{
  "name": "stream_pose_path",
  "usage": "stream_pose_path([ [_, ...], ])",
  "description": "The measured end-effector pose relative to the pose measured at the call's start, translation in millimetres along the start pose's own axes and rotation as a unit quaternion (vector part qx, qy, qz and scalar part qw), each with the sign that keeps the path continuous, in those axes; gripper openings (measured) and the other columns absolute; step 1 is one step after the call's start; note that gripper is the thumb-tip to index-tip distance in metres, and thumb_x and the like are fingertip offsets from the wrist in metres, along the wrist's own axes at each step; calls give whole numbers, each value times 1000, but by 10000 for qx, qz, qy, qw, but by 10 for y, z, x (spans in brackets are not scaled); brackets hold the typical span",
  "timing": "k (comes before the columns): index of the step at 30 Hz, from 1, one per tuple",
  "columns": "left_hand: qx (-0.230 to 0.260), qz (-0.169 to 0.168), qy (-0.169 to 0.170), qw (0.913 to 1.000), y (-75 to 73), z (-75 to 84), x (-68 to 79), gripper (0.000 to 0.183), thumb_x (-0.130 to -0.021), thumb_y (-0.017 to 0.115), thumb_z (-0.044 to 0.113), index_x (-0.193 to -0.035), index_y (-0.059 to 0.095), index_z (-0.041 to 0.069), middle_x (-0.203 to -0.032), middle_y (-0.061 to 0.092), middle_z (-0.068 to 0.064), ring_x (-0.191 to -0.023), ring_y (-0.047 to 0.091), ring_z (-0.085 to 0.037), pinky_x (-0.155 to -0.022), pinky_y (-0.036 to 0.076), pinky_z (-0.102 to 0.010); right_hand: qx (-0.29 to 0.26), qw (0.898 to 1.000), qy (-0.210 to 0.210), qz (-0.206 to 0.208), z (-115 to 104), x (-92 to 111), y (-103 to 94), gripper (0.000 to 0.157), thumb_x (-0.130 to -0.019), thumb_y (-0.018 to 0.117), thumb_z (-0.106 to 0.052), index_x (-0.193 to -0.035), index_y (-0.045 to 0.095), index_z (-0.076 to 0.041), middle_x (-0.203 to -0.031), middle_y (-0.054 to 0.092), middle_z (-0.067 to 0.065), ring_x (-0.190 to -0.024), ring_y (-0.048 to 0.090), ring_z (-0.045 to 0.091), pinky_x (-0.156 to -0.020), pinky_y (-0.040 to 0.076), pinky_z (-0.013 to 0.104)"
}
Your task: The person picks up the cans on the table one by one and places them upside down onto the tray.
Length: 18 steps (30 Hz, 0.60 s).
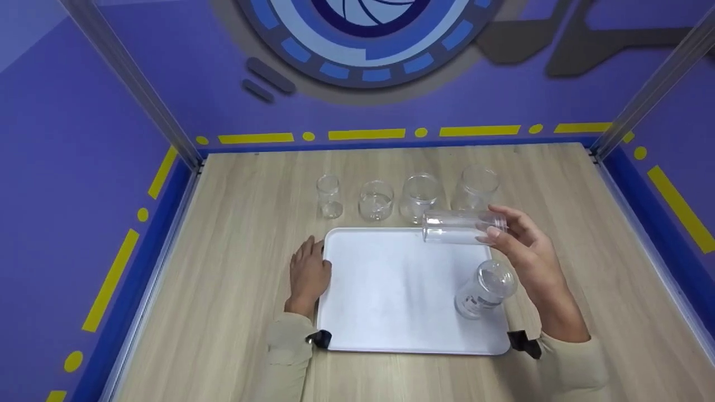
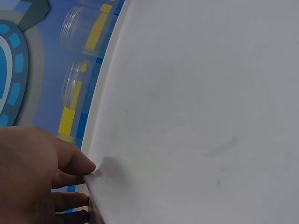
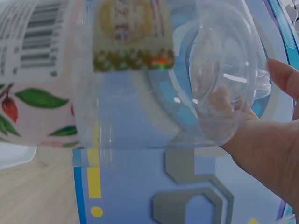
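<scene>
On the L rim of the white tray (image 1: 380,304), my L hand (image 1: 309,273) pinches the edge, thumb on top, well apart from my R hand (image 1: 528,254), which grips a clear cylindrical jar (image 1: 453,227) sideways, held abv tray's far R corner. On tray nr its R rim: labelled jar (image 1: 477,296). Past tray's far rim, 4 clear containers (image 1: 376,204) in a row on wood table (image 1: 240,251); behind, purple-blue panel (image 1: 187,84).

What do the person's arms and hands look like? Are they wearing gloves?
No gloves! The left hand and right hand are bare. Plain beige cloth sleeves with soft wrinkles cover the arms to about the wrists. A small black piece shows beside each cuff; I can't tell what it is.
</scene>
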State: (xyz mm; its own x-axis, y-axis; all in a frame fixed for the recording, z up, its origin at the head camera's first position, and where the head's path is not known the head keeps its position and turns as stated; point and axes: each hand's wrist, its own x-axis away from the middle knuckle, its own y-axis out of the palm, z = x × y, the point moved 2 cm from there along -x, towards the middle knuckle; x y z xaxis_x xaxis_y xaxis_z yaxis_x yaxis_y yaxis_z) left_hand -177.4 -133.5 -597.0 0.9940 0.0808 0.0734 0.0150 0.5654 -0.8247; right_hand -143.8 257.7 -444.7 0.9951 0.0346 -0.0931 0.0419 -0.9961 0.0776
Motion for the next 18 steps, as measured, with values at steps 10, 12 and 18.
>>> stream_pose_path([
  [10, 656, 523, -18, 9965, -68, 189, 55, 58, -102, 66, 15, -154, 48, -3, -163, 36, -29, -154, 30, -44, -125, 25, -57, -374, 9993, -46, -12, -21, 33, 73, 44, -104, 59, 5, -147, 50, 6, -139, 61, 17, -122, 67, 26, -99, 57, 34],
  [12, 959, 673, 56, 9931, -107, 286, 88, 57, -102, 67, 16, -154, 50, -2, -163, 38, -28, -152, 34, -44, -122, 30, -57, -334, 9994, -35, -36, -18, 42, 86, 45, -105, 59, 4, -148, 49, 6, -139, 61, 16, -123, 67, 26, -99, 57, 34],
  [18, 2077, 888, 532, 9727, -250, 634, 209, 50, -105, 63, 24, -151, 54, 5, -158, 49, -18, -148, 43, -37, -120, 35, -54, -88, 9999, -2, -99, -13, 58, 111, 45, -106, 60, -1, -150, 48, 4, -141, 59, 16, -124, 66, 25, -100, 56, 33],
])
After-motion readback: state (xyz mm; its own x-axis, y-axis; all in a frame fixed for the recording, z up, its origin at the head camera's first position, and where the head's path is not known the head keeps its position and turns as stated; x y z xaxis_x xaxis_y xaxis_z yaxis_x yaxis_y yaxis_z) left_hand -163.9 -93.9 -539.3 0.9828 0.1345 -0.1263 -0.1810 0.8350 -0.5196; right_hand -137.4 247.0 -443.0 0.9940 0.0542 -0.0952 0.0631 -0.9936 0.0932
